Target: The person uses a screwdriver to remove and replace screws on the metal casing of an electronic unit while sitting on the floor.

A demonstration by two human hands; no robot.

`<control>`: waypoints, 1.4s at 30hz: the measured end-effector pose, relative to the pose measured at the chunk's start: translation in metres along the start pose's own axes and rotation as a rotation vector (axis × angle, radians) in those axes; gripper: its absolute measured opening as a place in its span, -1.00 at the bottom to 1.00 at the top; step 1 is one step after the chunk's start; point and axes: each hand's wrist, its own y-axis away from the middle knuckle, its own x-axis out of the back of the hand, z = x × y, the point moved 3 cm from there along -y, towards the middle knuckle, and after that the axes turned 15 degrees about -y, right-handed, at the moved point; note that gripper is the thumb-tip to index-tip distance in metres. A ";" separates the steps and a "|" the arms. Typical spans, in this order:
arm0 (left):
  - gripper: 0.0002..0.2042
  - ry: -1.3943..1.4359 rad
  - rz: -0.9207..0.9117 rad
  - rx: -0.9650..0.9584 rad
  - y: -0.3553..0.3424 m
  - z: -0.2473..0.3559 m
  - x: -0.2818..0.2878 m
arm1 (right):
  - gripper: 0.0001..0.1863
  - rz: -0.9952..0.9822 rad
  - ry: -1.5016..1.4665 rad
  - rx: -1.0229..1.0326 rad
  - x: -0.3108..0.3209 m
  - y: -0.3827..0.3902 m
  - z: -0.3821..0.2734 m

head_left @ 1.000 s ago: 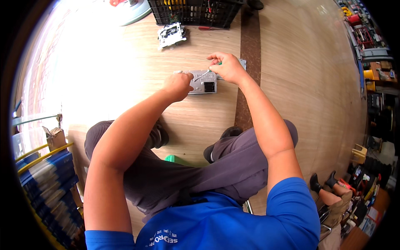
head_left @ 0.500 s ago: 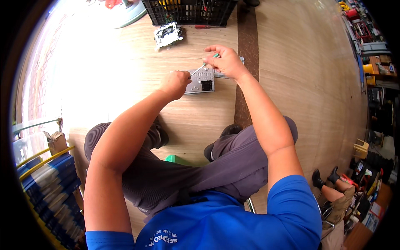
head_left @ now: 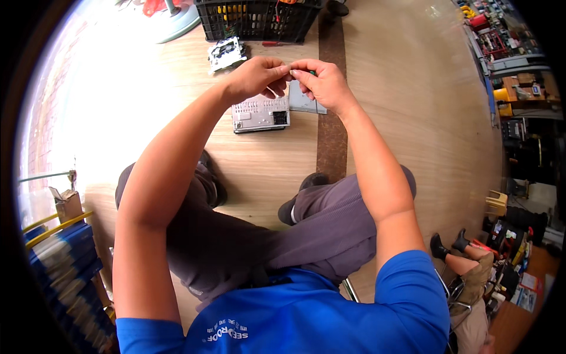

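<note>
My left hand is raised above the metal device, thumb and index finger pinched on something I cannot make out, its fingertips beside my right hand's. My right hand is closed on a green-handled screwdriver, which its fingers mostly hide. Below them lies a silver boxy electronic unit with perforations and a black connector block. A flat grey metal plate lies at its right. Farther back, a white-and-black mechanism rests on the floor.
A black crate of tools stands behind, beside a pale round stand and a red screwdriver. Blue stacked items are at left. Cluttered shelving lines the right; another person's legs show at lower right.
Both hands have come together higher above the unit; my left hand has left its top and moved up and right. The screwdriver's shaft is now hidden. The view has shifted slightly.
</note>
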 end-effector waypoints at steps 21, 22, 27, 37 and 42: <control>-0.64 0.043 -0.176 -0.125 0.060 0.054 -0.017 | -0.93 0.196 0.286 0.376 -0.042 0.079 -0.051; -0.62 0.091 -0.155 -0.114 0.061 0.052 -0.018 | -0.90 0.182 0.266 0.360 -0.038 0.074 -0.042; -0.58 -0.880 0.088 -0.054 0.104 0.047 -0.010 | -0.84 0.242 0.286 0.174 0.010 0.025 0.018; -0.70 -0.966 0.507 0.004 0.136 0.057 0.038 | -0.85 0.613 0.147 -0.569 0.150 -0.001 0.344; -0.63 -0.907 0.468 0.092 0.121 0.056 0.048 | -0.80 0.543 0.543 -0.402 0.151 -0.041 0.382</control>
